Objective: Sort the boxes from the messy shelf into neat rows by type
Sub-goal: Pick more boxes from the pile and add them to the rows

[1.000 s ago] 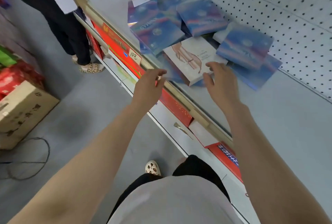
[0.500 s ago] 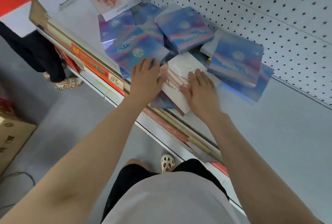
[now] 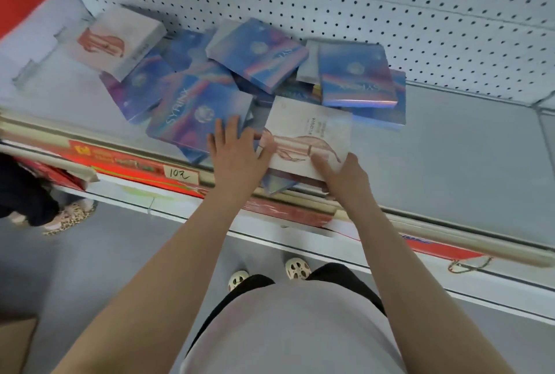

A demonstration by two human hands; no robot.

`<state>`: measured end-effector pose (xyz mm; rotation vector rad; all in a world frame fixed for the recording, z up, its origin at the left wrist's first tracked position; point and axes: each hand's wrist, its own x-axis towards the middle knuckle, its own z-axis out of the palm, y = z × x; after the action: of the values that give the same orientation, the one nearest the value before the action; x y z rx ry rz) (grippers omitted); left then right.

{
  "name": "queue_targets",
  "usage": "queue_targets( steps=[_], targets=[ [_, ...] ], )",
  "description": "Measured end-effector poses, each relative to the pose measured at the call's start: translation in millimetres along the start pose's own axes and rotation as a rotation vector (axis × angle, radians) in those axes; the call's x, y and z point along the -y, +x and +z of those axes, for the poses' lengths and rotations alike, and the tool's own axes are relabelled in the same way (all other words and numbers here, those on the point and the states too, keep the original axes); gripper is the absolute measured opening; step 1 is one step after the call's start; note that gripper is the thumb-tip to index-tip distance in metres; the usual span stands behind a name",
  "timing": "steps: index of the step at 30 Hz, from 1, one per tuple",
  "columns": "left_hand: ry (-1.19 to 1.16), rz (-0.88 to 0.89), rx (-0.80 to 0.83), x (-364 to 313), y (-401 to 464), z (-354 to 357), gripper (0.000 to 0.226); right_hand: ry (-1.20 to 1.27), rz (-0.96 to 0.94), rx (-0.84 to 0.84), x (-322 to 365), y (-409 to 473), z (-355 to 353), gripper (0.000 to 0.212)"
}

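both hands now sit on the white box [image 3: 306, 136] at the shelf [image 3: 450, 148] front, 6 o'clock of the blue boxes [image 3: 258, 55]: left hand [image 3: 237, 151] flat, right hand [image 3: 342, 172] gripping its near corner. light, stiff, glossy; best taken by opposite edges.

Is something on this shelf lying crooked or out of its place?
Yes. The blue boxes lie piled at mixed angles, overlapping. One white box sits alone at the far left; another white box lies among the blue ones.
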<state>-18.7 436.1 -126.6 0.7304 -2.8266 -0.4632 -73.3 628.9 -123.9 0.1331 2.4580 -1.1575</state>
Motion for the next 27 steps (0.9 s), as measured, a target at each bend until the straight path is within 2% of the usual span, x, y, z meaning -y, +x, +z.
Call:
queue_targets(
  steps=[2,5,8,10,12,15,17,19,21,24,27],
  targets=[
    [-0.002,0.079,0.022,8.8,-1.6,-5.0,0.043,0.233,0.058,-0.019,1.0,-5.2,4.1,0.064],
    [-0.091,0.204,0.016,35.0,2.3,-19.9,0.037,0.43,0.092,-0.112,3.9,-16.6,4.5,0.062],
    [-0.049,0.15,-0.051,65.7,13.0,-34.8,0.054,0.524,0.048,-0.162,12.7,-28.9,0.3,0.057],
    [0.035,0.01,-0.03,84.8,21.9,-43.3,0.074,0.518,-0.034,-0.214,23.4,-38.1,-4.4,0.052],
    [0.019,-0.13,0.037,100.9,27.8,-50.8,0.092,0.455,-0.157,-0.294,38.0,-46.7,-8.9,0.049],
    [-0.116,-0.171,0.068,115.9,28.8,-57.0,0.102,0.211,-0.331,-0.431,62.9,-54.8,-12.6,0.05],
    [-0.142,-0.134,0.043,120.6,27.9,-58.8,0.1,0.049,-0.396,-0.503,79.3,-58.2,-10.2,0.048],
    [-0.209,-0.145,0.008,123.8,29.8,-62.2,0.094,-0.006,-0.439,-0.523,90.3,-58.7,-3.3,0.047],
    [-0.375,-0.17,-0.036,125.9,31.6,-68.6,0.084,0.052,-0.457,-0.505,95.2,-56.7,6.9,0.049],
    [-0.603,-0.126,-0.109,123.5,32.1,-81.4,0.062,0.19,-0.375,-0.5,94.6,-50.0,17.7,0.047],
    [-0.808,-0.051,-0.084,112.5,31.6,-91.7,0.052,0.224,-0.296,-0.448,86.1,-43.2,25.1,0.041]
  ],
)
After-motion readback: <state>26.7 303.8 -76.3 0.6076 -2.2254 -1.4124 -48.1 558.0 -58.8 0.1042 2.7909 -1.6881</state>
